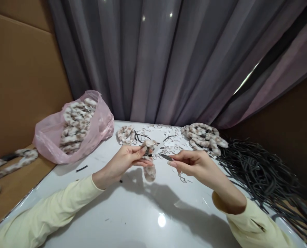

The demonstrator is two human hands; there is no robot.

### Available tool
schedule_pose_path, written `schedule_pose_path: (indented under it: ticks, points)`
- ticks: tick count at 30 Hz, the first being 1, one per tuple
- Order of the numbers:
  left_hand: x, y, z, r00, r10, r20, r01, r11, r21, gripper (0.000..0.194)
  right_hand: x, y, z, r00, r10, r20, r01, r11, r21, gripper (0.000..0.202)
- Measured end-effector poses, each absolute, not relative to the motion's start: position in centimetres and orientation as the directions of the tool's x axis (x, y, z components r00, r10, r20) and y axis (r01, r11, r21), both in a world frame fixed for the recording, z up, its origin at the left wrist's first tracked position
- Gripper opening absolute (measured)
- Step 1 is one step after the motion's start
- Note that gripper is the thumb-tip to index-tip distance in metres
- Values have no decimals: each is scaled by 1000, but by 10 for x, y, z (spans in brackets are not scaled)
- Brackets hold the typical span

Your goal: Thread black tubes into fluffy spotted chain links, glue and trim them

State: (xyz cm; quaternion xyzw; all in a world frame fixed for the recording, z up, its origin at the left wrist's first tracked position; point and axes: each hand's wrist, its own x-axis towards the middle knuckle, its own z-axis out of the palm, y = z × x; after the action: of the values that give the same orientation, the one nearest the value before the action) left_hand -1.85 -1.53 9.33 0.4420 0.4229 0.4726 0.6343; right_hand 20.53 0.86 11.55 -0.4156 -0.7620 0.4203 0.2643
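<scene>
My left hand (132,156) is closed on a furry white-and-brown spotted band (150,173), with part of it above the fingers and a rounded part hanging below. A short black strip shows at the fingertips. Just to the right, my right hand (195,163) pinches a slim dark pointed tool (165,157), its tip pointing left at the band. Its exact kind is not clear. Beside the tip, a white sliver (158,148) stands out against the small clear rings or clips (171,146) scattered behind on the white table (148,213).
A pink plastic bag (104,120) full of furry spotted bands stands at back left. More furry bands (204,136) lie at back right, next to a large heap of black cords (257,168). Grey curtains (148,62) hang behind. A short black piece (81,168) lies left.
</scene>
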Motion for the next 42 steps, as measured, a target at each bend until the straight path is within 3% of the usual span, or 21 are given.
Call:
schedule_pose_path:
  ticks: [9,21,36,42]
  points:
    - [-19,-18,94,269,957,-103,-248,172,953,29,198,9,108,-574,816,76,293,291,-911,33]
    - [-20,-17,94,291,948,-127,-309,219,926,27,197,8,106,-589,808,5,283,213,-935,34]
    - [-18,-21,94,207,973,-105,-249,156,956,23,190,-3,108,-561,818,125,326,357,-876,31]
    - [-16,-22,92,185,981,-52,-229,94,969,26,187,-9,105,-537,809,238,388,488,-782,31]
